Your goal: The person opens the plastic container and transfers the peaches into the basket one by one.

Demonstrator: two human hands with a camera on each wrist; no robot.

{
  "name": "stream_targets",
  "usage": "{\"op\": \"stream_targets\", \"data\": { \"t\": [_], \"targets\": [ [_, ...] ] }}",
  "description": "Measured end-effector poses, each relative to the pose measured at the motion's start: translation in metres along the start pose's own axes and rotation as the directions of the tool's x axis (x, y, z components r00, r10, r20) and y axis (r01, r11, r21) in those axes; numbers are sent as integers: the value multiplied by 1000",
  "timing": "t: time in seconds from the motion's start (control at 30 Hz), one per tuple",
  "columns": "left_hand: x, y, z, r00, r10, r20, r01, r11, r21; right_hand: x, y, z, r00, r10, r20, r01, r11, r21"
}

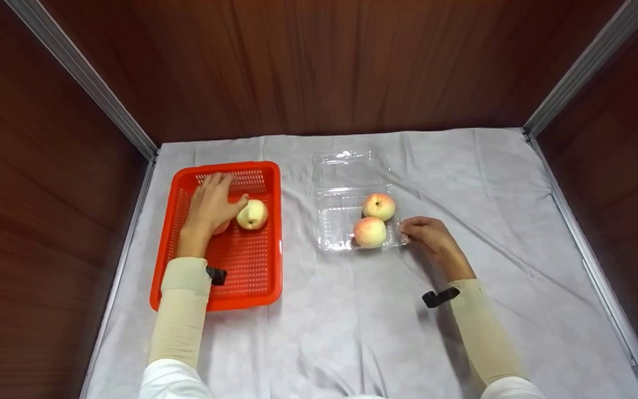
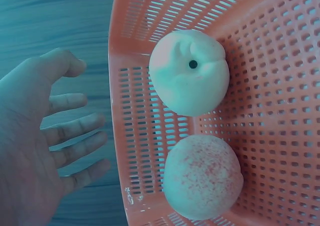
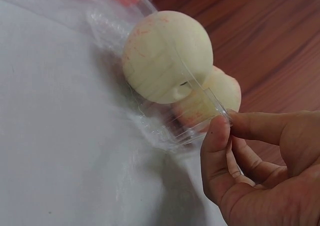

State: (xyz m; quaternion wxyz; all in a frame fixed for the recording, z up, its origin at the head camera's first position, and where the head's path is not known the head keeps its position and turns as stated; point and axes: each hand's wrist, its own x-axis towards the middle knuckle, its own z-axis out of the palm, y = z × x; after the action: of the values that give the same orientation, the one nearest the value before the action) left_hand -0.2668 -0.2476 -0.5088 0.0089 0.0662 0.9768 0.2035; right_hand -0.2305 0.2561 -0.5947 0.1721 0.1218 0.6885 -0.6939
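Note:
My left hand (image 1: 212, 205) reaches over the red plastic basket (image 1: 273, 266), fingers spread and holding nothing. Beside its thumb lies a pale peach (image 1: 252, 214); a second peach (image 1: 221, 228) is mostly hidden under the hand. In the left wrist view the hand (image 2: 45, 131) has its fingers apart, away from the hole-topped peach (image 2: 210, 83) and the speckled peach (image 2: 203, 177). My right hand (image 1: 428, 235) pinches the edge of a clear plastic clamshell box (image 1: 333, 230) between thumb and fingers. Two peaches, a rear one (image 1: 379, 206) and a front one (image 1: 369, 231), sit in its right side.
The box's transparent lid (image 1: 346, 169) lies folded back, away from me. A wrinkled pale cloth (image 1: 319, 332) covers the table. Brown wood-grain panels (image 1: 341, 66) with metal corner rails (image 1: 574, 72) enclose the back and both sides.

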Motion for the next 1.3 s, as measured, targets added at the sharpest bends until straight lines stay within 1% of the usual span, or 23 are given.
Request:
{"op": "stream_targets", "data": {
  "t": [0.23, 0.43, 0.63, 0.8, 0.93, 1.17, 1.3],
  "targets": [
    [3, 6, 0, 999, 41, -35, -41, 999, 1, 0, 0, -2, 1000, 1, 12, -1, 1000, 5],
    [3, 15, -3, 999, 45, -20, -45, 999, 5, 1, 0, -1, 1000, 3, 8, -3, 1000, 22],
    [4, 23, -4, 997, 66, -45, -66, 998, -7, 2, 0, 0, 1000, 7, 3, -7, 999, 32],
    [4, 28, -4, 996, 81, -47, -81, 997, -3, 2, 0, 0, 1000, 5, 1, -5, 999, 36],
    [5, 31, -4, 995, 93, -48, -93, 996, -2, 3, 0, 0, 1000, 8, 4, -8, 999, 31],
    [4, 36, -4, 995, 94, -45, -95, 995, -8, 2, 0, 0, 1000, 2, 6, -2, 1000, 2],
    [4, 39, -2, 994, 104, -42, -104, 994, -13, 1, 0, 1, 1000, 11, 3, -11, 1000, 6]
  ]
}}
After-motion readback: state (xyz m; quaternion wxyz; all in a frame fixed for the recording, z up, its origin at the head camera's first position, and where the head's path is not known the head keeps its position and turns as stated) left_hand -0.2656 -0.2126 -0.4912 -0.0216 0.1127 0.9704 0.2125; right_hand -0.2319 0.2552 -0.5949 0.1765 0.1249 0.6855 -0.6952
